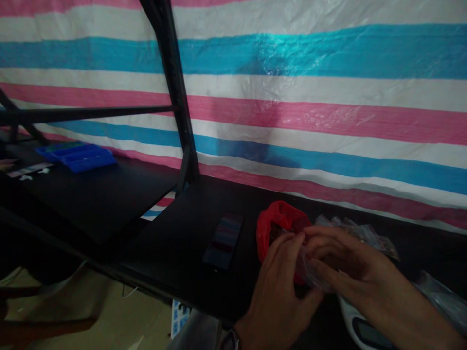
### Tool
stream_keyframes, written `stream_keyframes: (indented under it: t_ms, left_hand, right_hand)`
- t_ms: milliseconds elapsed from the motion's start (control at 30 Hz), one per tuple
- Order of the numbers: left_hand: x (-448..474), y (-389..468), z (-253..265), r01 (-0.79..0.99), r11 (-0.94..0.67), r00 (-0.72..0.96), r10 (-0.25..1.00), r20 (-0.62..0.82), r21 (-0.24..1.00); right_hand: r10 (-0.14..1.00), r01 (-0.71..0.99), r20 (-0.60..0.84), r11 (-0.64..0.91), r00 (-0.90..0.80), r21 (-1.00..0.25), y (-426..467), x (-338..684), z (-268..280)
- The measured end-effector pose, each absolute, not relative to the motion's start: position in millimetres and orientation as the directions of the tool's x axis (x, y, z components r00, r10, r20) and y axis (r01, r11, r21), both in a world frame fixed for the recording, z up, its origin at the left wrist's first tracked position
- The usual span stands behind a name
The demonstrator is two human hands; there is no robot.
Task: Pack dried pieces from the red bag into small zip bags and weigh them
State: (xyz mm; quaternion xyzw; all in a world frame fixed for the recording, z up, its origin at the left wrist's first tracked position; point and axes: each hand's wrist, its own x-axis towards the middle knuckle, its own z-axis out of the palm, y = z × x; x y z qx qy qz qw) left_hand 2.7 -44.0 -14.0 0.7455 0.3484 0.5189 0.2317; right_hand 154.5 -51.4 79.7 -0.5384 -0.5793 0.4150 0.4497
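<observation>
My left hand (279, 287) and my right hand (350, 262) meet over the black table, both closed on a small clear plastic bag (314, 272). Just behind the fingers sits a red plastic bag (266, 221), its mouth open, with small brownish pieces inside that I cannot make out. Under my right wrist is a white digital scale (352, 316), partly hidden by the arm. To the left of my left hand a dark phone (224, 241) lies flat. Whether the clear bag holds anything is hidden by the fingers.
Several filled clear bags (359, 231) lie behind my right hand, and more clear plastic bags (443, 299) lie at the right. A black metal frame post (178, 97) rises at the table's left end. Blue trays (85, 156) stand on another table, against a striped plastic sheet (328, 87).
</observation>
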Motion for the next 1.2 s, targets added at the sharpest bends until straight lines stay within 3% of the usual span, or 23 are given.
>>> stream_keyframes:
  t_ms: [200, 367, 567, 700, 833, 933, 1000, 1200]
  left_hand:
    - [-1, -38, -10, 0.363, -0.734, 0.341, 0.678, 0.651, 0.574]
    - [3, -42, -7, 0.437, -0.715, 0.369, 0.696, 0.616, 0.545]
    - [10, -45, -11, 0.372, -0.657, 0.218, 0.748, 0.626, 0.656]
    - [1, -41, -7, 0.338, -0.497, -0.051, 0.839, 0.542, 0.8]
    - [-12, -32, 1, 0.31, -0.173, -0.183, 0.954, 0.237, 0.935]
    - [-16, -28, 3, 0.298, -0.078, -0.179, 0.974, 0.136, 0.951]
    - [-15, -28, 4, 0.296, -0.073, -0.182, 0.975, 0.131, 0.952]
    - [-13, -35, 0, 0.377, -0.091, -0.178, 0.969, 0.169, 0.922]
  right_hand:
    - [0.999, 0.269, 0.053, 0.048, 0.01, -0.962, -51, 156, 76]
    - [0.993, 0.294, 0.074, 0.045, 0.09, -0.955, -48, 162, 73]
    - [0.991, 0.301, 0.093, 0.06, 0.096, -0.952, -48, 159, 77]
    - [0.954, 0.427, 0.25, 0.16, 0.163, -0.89, -34, 161, 64]
    - [0.979, 0.74, 0.2, 0.102, 0.044, -0.665, -19, 157, 33]
    - [0.993, 0.859, 0.107, 0.094, -0.046, -0.503, -17, 154, 21]
    - [0.992, 0.859, 0.101, 0.122, -0.082, -0.498, -21, 155, 23]
    - [0.962, 0.72, 0.108, 0.259, -0.25, -0.643, -44, 167, 47]
